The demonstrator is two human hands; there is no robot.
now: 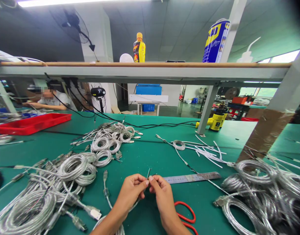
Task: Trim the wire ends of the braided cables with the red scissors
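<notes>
My left hand (pixel 134 189) pinches the stripped end of a clear-jacketed silver USB cable (pixel 134 206), and thin wires stick up above the fingertips. My right hand (pixel 161 191) is closed in a pinch at the same wire end, its thumb and forefinger almost touching the left ones. The cable runs down behind my left wrist, where part of its coil shows; a USB plug (pixel 105 176) stands left of that wrist. A steel ruler (pixel 196 177) lies just beyond my right hand. Red-handled scissors (pixel 194 217) lie beside my right forearm, their blades hidden.
Coiled USB cables lie heaped at left (pixel 74 168) and right (pixel 260 182). White tube pieces (pixel 208 151) lie behind the ruler. A red tray (pixel 33 123), a shelf (pixel 150 71) on posts and a yellow heat gun (pixel 215 121) stand farther back. Another person (pixel 55 99) sits far left.
</notes>
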